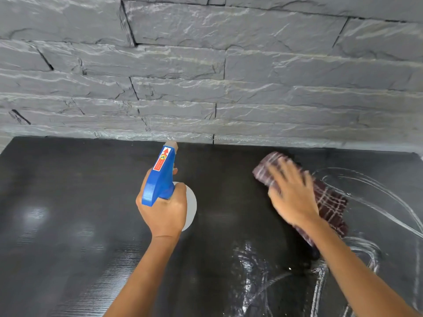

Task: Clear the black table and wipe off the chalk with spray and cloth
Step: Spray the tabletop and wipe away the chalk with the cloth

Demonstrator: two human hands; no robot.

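right hand (290, 197) lies flat on the checked cloth (332, 207), fingers (278, 172) spread, near the back of the black surface (68, 202). the chalk (366, 248) sits to its right and toward the near edge, so that hand's way closer. left hand (163, 213) is wrapped round the spray bottle (160, 177), nozzle pointing at the wall.

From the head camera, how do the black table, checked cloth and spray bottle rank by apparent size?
1. black table
2. checked cloth
3. spray bottle
Cloth and bottle are close: both partly hidden, bottle apparently held nearer the camera.
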